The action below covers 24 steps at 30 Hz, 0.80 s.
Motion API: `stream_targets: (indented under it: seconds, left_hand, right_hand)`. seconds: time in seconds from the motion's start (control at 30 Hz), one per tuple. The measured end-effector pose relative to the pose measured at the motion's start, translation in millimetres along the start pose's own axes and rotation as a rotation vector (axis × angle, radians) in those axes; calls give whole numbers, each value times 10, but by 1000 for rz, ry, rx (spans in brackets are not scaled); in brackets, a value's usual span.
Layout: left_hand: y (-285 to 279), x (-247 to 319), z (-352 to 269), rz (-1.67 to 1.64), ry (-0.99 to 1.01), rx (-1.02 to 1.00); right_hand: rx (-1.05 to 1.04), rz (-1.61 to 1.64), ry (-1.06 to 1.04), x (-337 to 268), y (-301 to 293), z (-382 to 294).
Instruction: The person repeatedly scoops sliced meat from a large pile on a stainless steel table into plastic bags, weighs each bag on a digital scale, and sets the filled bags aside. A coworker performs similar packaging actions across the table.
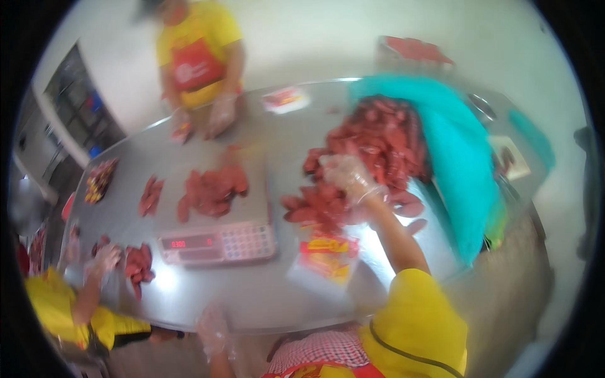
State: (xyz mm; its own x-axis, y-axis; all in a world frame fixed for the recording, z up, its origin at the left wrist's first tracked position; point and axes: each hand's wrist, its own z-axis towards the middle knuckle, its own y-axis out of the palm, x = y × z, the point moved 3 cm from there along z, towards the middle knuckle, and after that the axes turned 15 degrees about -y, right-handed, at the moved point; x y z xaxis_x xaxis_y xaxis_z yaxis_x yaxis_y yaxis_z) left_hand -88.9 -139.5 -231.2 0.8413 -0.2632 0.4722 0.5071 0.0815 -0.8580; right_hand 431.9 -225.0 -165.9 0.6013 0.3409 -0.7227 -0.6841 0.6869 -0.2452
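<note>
My right hand (352,177), in a clear plastic glove, lies over the near left edge of a large heap of red sausages (378,137); the blur hides whether its fingers hold any. My left hand (213,326), gloved too, rests at the table's near edge, and its finger pose is unclear. Between the hands lies a printed plastic packet (328,255), just below the heap. Left of the heap, a digital scale (217,243) with a red lit display bears a pile of sausages (212,191).
A turquoise plastic sheet (458,156) borders the heap on the right. Across the steel table (288,307) stands a co-worker (198,52) with gloved hands. Another co-worker's hand (108,257) is at the left, by small sausage piles (139,264). A printed packet (286,99) lies at the far edge.
</note>
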Motion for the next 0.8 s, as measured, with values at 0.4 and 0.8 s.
stream_targets:
  seconds: [0.4, 0.8]
  left_hand:
    - [163, -194, 121, -101, 24, -101]
    - [171, -221, 95, -45, 28, -104]
  right_hand:
    - [127, -830, 90, -365, -927, -1683]
    - [-463, -907, 734, -331, -1459, -2182]
